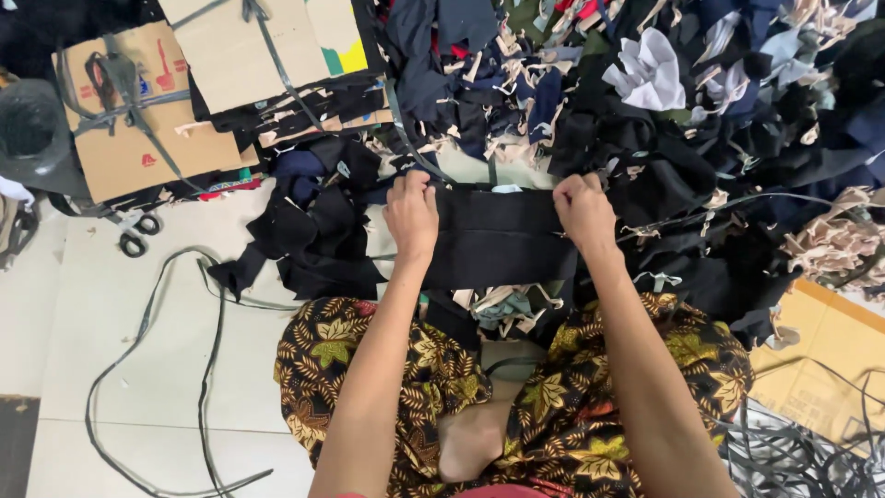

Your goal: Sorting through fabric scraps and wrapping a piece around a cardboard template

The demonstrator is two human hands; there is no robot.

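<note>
I sit on the floor with legs folded under a brown leaf-patterned cloth (415, 369). A flat black fabric piece (493, 235) lies stretched in front of me. My left hand (411, 214) grips its left edge and my right hand (584, 210) grips its right edge, both with fingers curled over the cloth. Under and around the piece lie more black scraps (313, 240) and a few beige offcuts (498, 300).
A big heap of dark and light fabric scraps (664, 101) fills the far right. Bundles of cardboard tied with black straps (147, 101) lie at the far left. Loose black straps (175, 350) curl over the white tile floor. More cardboard (830, 360) sits at the right.
</note>
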